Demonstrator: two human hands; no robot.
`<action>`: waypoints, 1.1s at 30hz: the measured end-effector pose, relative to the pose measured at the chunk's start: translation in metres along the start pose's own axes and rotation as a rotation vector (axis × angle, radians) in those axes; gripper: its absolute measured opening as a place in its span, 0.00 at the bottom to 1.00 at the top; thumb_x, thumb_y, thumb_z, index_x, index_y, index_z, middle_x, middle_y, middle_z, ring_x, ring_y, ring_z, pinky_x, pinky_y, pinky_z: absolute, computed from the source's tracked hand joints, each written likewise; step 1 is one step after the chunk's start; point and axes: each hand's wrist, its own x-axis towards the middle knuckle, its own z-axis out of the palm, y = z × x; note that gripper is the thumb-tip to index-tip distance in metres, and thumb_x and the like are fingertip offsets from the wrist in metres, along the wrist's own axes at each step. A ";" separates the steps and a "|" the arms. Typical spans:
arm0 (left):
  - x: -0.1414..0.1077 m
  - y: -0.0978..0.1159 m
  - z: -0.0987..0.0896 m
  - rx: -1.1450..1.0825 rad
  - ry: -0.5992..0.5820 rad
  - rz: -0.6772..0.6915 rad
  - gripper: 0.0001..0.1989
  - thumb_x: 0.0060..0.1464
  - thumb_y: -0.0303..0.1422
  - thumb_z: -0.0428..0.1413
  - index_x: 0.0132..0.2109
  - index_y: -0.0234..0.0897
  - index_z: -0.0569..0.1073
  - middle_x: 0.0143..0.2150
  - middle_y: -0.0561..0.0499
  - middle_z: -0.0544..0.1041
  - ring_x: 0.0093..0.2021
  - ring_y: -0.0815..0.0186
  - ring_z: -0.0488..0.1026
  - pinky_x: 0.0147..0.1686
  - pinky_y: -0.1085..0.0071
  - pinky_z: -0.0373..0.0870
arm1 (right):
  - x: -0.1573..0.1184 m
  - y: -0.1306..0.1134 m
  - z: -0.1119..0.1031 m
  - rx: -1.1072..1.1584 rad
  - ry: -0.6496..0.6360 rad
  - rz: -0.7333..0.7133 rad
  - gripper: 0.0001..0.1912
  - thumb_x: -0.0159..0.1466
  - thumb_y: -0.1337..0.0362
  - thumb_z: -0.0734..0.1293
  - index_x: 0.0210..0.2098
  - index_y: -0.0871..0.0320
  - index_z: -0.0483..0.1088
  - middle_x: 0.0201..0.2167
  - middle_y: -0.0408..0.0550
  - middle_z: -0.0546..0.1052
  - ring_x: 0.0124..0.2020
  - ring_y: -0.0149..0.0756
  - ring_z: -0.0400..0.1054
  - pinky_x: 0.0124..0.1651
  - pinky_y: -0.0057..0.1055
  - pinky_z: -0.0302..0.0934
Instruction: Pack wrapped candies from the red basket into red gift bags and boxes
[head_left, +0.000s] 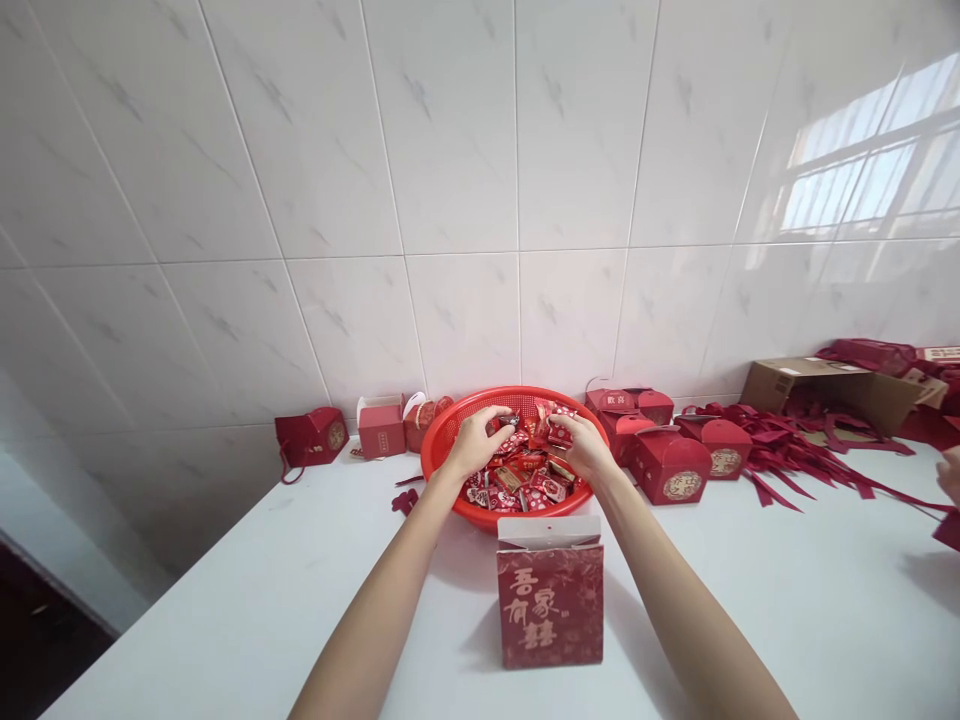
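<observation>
My left hand (478, 442) is over the left side of a red plastic basket (435, 455), its thumb and fingers curled round a dark-wrapped candy (509, 422). At the basket's right side, my right hand (587, 447) has its fingers closed on a red dotted wrapped candy (559, 432). Below both hands lies a heap of wrapped candies (529, 478) in red, white and gold. Between my forearms stands a dark red gift box (551, 610) with pale lettering, upright, its pale top flap raised. Its inside is hidden.
Red gift boxes (670, 468) stand right of the basket, others (381, 428) to its left. One red box (311, 437) sits near the table's left edge. Dark red ribbons (787, 450) spill from a cardboard box (874, 390). Another person's hand (949, 475) shows at far right.
</observation>
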 end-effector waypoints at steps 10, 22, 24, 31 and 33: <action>-0.005 0.005 -0.001 -0.004 -0.028 -0.021 0.11 0.56 0.31 0.56 0.47 0.39 0.72 0.50 0.48 0.78 0.53 0.59 0.74 0.55 0.62 0.69 | 0.000 -0.001 0.000 0.010 -0.024 0.020 0.07 0.51 0.70 0.74 0.26 0.56 0.71 0.23 0.40 0.78 0.26 0.34 0.74 0.30 0.30 0.72; -0.009 0.013 -0.004 -0.016 -0.094 0.037 0.09 0.49 0.28 0.61 0.41 0.38 0.74 0.40 0.54 0.77 0.27 0.71 0.67 0.32 0.73 0.68 | -0.002 -0.002 0.000 -0.020 -0.071 0.044 0.10 0.50 0.69 0.76 0.26 0.58 0.70 0.24 0.41 0.77 0.26 0.34 0.73 0.29 0.31 0.72; -0.010 0.013 -0.004 -0.012 -0.104 0.046 0.11 0.48 0.28 0.62 0.41 0.38 0.76 0.41 0.53 0.78 0.28 0.71 0.66 0.32 0.73 0.68 | -0.001 -0.002 0.000 -0.027 -0.083 0.050 0.10 0.50 0.69 0.76 0.26 0.58 0.70 0.23 0.41 0.77 0.25 0.34 0.73 0.28 0.31 0.72; -0.013 0.012 -0.003 -0.006 -0.179 0.016 0.20 0.49 0.33 0.63 0.50 0.38 0.78 0.47 0.47 0.81 0.41 0.59 0.77 0.43 0.65 0.74 | -0.003 -0.003 -0.001 -0.041 -0.139 0.053 0.10 0.50 0.68 0.76 0.28 0.58 0.71 0.26 0.42 0.79 0.26 0.34 0.74 0.31 0.32 0.72; -0.014 0.013 -0.002 0.002 -0.179 0.006 0.20 0.51 0.34 0.62 0.53 0.38 0.77 0.51 0.46 0.80 0.49 0.56 0.77 0.51 0.63 0.72 | -0.004 -0.004 -0.001 -0.052 -0.160 0.060 0.10 0.50 0.69 0.77 0.28 0.58 0.72 0.26 0.43 0.79 0.27 0.35 0.74 0.32 0.33 0.73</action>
